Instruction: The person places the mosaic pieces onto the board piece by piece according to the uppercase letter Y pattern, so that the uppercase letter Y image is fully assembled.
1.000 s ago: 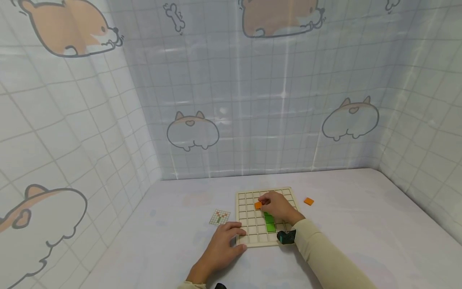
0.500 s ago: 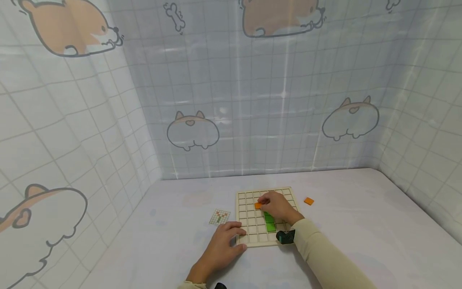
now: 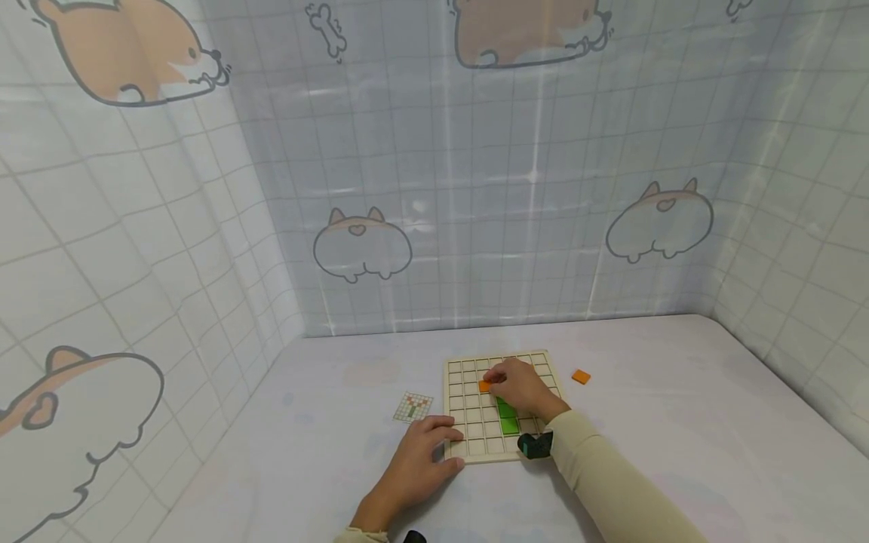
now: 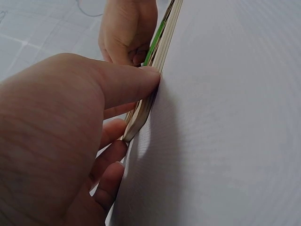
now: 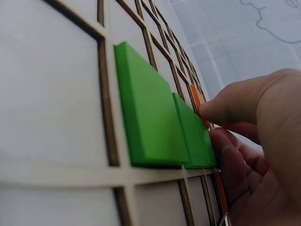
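A pale wooden grid board (image 3: 475, 448) lies on the table. My left hand (image 3: 416, 461) holds its near left corner, thumb (image 4: 136, 82) against the front edge and fingers over the left side. My right hand (image 3: 523, 388) is over the board's middle, thumb and fingers curled, pinching an orange tile (image 3: 485, 386) at a grid cell. In the right wrist view the thumb touches that orange tile (image 5: 196, 96). Green tiles (image 5: 150, 113) sit in a line just nearer. Another orange piece (image 5: 221, 190) shows partly below the right fingers; the hand hides the rest.
Left of the board lies a small pattern card (image 3: 413, 407) with a Y-shaped orange and green design. A loose orange tile (image 3: 581, 376) rests on the table to the board's right. Printed curtains (image 3: 502, 188) surround the table at the back and sides.
Almost nothing differs. Both hands stay in place, the right still at the orange tile and the left at the board's corner; only a very slight shift of the right wrist shows.
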Demonstrator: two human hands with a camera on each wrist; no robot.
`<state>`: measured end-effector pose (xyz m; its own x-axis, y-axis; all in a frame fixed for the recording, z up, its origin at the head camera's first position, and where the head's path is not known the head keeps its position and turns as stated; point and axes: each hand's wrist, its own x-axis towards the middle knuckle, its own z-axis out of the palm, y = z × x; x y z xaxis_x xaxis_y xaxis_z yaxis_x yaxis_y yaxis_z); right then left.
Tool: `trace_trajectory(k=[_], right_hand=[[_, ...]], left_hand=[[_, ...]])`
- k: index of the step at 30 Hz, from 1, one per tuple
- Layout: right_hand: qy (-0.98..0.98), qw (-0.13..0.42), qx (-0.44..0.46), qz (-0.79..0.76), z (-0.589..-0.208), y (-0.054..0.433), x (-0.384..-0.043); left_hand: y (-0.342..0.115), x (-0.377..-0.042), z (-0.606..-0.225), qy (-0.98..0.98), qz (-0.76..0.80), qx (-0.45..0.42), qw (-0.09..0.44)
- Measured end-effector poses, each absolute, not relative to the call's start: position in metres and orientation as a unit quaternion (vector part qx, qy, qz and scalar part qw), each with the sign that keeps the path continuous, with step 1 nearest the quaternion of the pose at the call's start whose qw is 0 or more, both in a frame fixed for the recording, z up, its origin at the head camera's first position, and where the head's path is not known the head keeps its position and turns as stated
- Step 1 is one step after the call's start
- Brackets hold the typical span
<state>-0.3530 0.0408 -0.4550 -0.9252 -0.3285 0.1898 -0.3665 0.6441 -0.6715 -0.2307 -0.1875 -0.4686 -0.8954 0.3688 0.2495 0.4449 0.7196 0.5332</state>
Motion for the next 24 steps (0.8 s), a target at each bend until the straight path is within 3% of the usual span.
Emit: trace_trajectory(k=[14, 24], right_hand=[[-0.791, -0.031, 0.114, 0.6, -0.462, 0.068, -0.363], [-0.778, -0.025, 0.125, 0.615, -0.458, 0.079, -0.361]], left_hand=[[-0.186, -0.23, -0.469, -0.925, -0.307, -0.215, 0.063], [-0.187, -0.231, -0.471, -0.927, -0.307, -0.209, 0.06]])
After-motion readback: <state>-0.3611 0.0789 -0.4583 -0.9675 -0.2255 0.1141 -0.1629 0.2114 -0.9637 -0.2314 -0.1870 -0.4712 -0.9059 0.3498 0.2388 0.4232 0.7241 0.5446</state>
